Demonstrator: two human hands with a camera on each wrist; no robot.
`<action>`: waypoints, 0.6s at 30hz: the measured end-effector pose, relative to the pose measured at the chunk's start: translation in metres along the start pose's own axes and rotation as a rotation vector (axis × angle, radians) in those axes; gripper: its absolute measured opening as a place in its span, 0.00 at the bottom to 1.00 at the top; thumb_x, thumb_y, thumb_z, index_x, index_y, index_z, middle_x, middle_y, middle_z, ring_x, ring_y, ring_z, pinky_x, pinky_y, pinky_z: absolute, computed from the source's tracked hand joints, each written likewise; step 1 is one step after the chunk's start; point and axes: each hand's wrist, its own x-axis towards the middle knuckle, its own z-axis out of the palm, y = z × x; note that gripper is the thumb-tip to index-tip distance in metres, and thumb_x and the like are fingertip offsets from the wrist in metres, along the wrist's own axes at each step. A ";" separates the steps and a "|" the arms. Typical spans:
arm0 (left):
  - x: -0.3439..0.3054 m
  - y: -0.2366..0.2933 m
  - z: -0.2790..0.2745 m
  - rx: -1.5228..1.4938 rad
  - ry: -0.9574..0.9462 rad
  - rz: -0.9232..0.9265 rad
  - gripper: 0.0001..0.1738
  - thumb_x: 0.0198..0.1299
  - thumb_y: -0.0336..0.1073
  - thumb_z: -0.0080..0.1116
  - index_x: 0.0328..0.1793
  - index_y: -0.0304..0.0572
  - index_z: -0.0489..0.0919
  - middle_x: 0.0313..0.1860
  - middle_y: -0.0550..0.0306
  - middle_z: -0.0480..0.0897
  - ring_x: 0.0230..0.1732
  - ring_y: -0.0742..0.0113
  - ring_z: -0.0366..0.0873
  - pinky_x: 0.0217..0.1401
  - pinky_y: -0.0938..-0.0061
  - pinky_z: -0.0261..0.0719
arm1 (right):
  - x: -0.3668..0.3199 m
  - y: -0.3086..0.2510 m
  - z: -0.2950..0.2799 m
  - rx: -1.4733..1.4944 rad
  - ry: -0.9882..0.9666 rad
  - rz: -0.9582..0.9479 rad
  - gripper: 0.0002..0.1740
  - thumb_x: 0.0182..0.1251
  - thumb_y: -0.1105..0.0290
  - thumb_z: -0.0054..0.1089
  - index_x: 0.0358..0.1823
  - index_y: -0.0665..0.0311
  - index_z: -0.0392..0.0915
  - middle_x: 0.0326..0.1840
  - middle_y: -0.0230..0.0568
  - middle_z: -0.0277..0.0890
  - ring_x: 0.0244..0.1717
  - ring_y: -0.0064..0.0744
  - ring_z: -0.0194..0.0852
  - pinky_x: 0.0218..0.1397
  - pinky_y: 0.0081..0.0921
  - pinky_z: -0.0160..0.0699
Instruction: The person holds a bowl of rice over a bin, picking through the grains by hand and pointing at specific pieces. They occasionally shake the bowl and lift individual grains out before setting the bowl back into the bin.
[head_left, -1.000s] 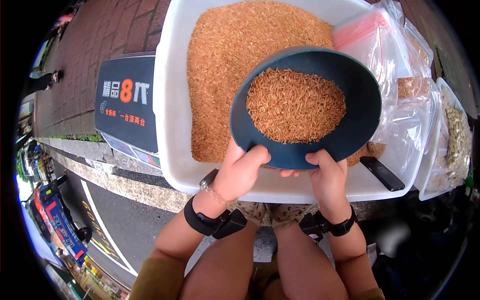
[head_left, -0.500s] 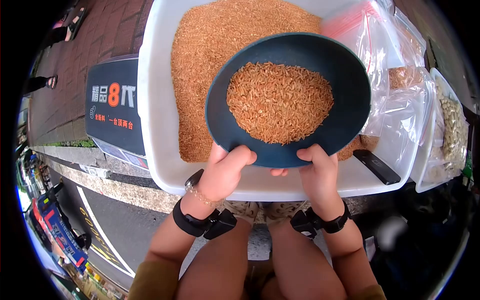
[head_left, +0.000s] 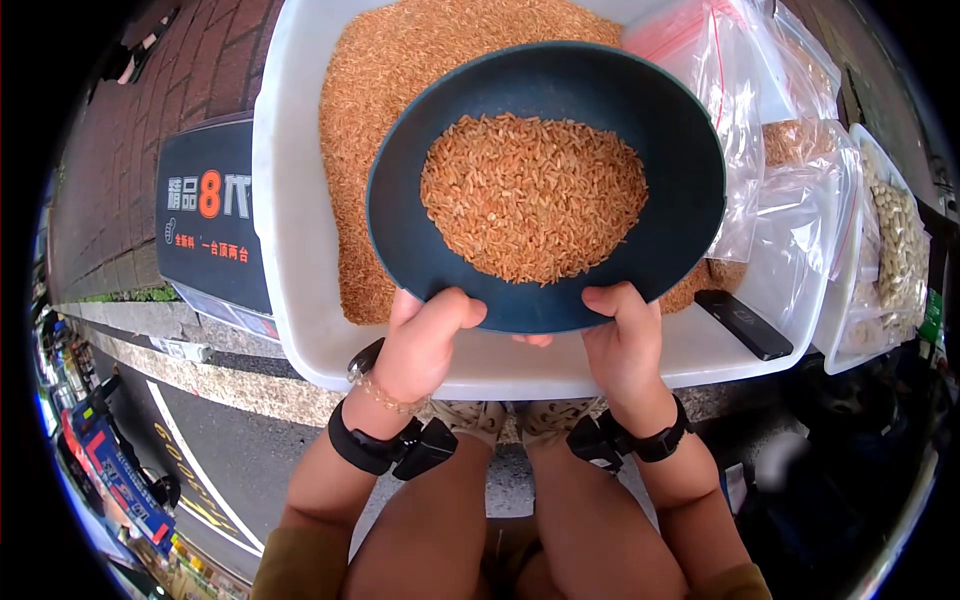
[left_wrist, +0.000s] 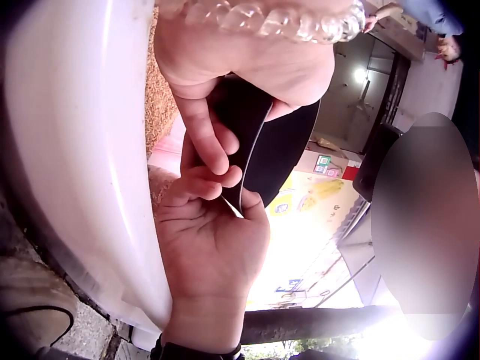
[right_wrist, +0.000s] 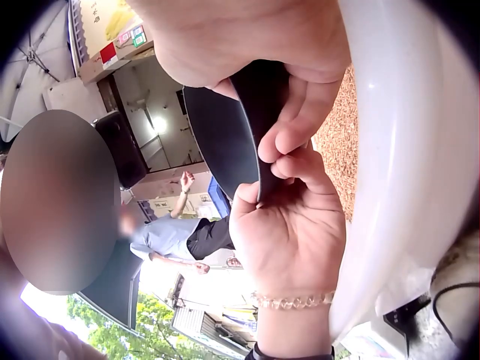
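Observation:
Both hands hold a dark blue bowl (head_left: 680, 180) by its near rim, above a white tub. Reddish-brown grains (head_left: 535, 200) lie in a mound inside the bowl. The left hand (head_left: 415, 350) grips the near left rim, thumb on the inner wall; the right hand (head_left: 630, 350) grips the near right rim the same way. In the left wrist view, fingers of both hands meet under the bowl (left_wrist: 281, 150). The right wrist view shows the bowl's edge (right_wrist: 221, 131) between thumbs and fingers. More grain (head_left: 370, 90) fills the tub's left part.
The white tub (head_left: 275, 200) also holds clear plastic bags (head_left: 735, 130) and a black flat object (head_left: 743, 325). A tray of pale pieces (head_left: 840, 340) stands at the right, a black printed box (head_left: 205, 220) at the left. A person in light blue (right_wrist: 169, 236) stands beyond.
The bowl and both hands have shifted left and slightly up in the head view, and the bowl appears larger. The tub and its surroundings have also shifted left in view.

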 end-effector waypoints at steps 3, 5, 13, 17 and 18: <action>0.002 0.005 0.011 0.139 0.102 0.081 0.23 0.42 0.21 0.36 0.49 0.31 0.65 0.43 0.45 0.73 0.38 0.55 0.73 0.44 0.64 0.72 | 0.000 -0.001 0.001 -0.014 0.004 -0.010 0.14 0.50 0.80 0.36 0.37 0.81 0.65 0.25 0.54 0.73 0.24 0.41 0.74 0.28 0.29 0.76; 0.004 0.010 0.016 0.077 0.040 0.077 0.23 0.41 0.21 0.37 0.49 0.30 0.65 0.41 0.44 0.73 0.34 0.54 0.74 0.38 0.63 0.74 | 0.000 -0.001 0.001 -0.016 -0.001 -0.008 0.14 0.50 0.80 0.36 0.37 0.81 0.65 0.26 0.54 0.74 0.24 0.41 0.75 0.28 0.29 0.76; 0.003 0.009 0.014 0.039 0.007 0.130 0.18 0.46 0.22 0.36 0.44 0.23 0.68 0.33 0.42 0.77 0.32 0.56 0.77 0.37 0.67 0.75 | -0.003 -0.004 0.004 0.103 0.065 0.072 0.18 0.52 0.81 0.37 0.47 0.76 0.59 0.41 0.57 0.70 0.32 0.45 0.76 0.28 0.32 0.80; 0.001 0.006 0.013 -0.023 0.048 0.062 0.23 0.48 0.23 0.41 0.55 0.30 0.61 0.42 0.44 0.75 0.37 0.57 0.76 0.37 0.66 0.77 | -0.007 -0.001 0.013 0.124 0.220 -0.013 0.19 0.51 0.82 0.40 0.48 0.72 0.60 0.44 0.50 0.68 0.38 0.41 0.74 0.33 0.32 0.80; 0.001 0.007 0.011 -0.018 0.056 0.061 0.23 0.48 0.23 0.41 0.55 0.30 0.61 0.42 0.44 0.75 0.37 0.57 0.76 0.37 0.66 0.77 | -0.007 0.001 0.010 0.075 0.269 0.014 0.16 0.49 0.81 0.43 0.43 0.69 0.65 0.43 0.43 0.69 0.43 0.36 0.70 0.43 0.31 0.71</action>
